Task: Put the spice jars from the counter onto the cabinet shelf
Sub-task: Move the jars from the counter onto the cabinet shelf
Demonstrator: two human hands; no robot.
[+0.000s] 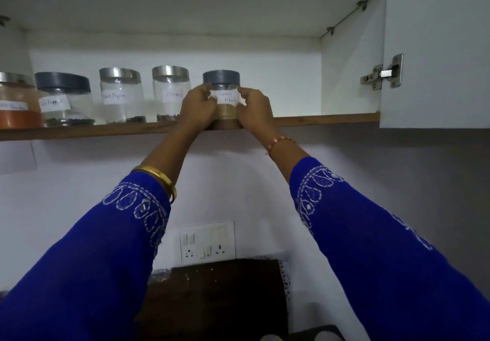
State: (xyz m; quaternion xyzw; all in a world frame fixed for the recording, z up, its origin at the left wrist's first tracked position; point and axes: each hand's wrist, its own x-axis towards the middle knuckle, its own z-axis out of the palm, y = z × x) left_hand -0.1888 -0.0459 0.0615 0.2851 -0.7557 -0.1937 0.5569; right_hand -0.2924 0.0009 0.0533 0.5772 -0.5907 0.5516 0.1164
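As both hands, left hand (197, 107) and right hand (256, 110), clasp it, the upright grey-lidded glass garam masala jar (225, 97) stands at the wooden shelf edge (326, 120), rightmost beside the steel-lidded cloves jar (171, 93).

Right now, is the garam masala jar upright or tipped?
Upright: the garam masala jar stands on the shelf, grey lid on top, label level.

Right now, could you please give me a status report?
Both hands around garam masala jar. Jar at shelf edge. Cloves jar close left.
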